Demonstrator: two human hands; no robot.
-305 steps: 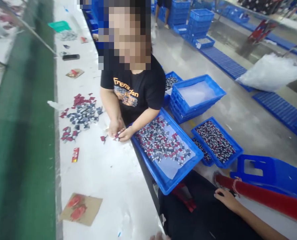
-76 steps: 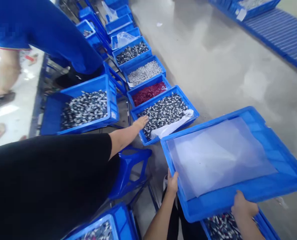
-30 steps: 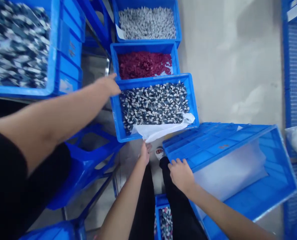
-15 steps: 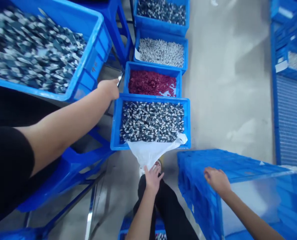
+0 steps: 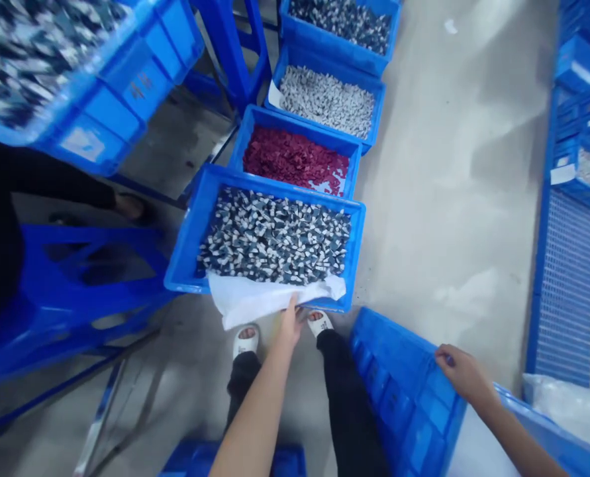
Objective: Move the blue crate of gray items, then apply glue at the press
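In front of my feet lies a blue bin (image 5: pixel 355 255) holding many small dark-and-white pieces (image 5: pixel 277 238). A white sheet (image 5: pixel 245 299) drapes over its near rim. My left hand (image 5: pixel 291 323) is at that rim, thumb over the sheet and fingers curled below, apparently gripping the edge. To the right, my right hand (image 5: pixel 462 372) is closed on the upper edge of a tilted blue crate (image 5: pixel 398 384). White material shows inside this crate, partly hidden by my forearm.
Beyond the near bin stand a bin of dark red pieces (image 5: pixel 295 156), one of whitish pieces (image 5: pixel 327 99) and another of dark pieces (image 5: pixel 342 23). A large filled bin (image 5: pixel 136 86), another person's leg (image 5: pixel 61 175) and a blue stool (image 5: pixel 86 291) are at left.
My left hand has moved from the sheet's hanging corner up to the bin rim. My right hand and the crate have shifted. The other person's arm has left the view; the whole view has turned.
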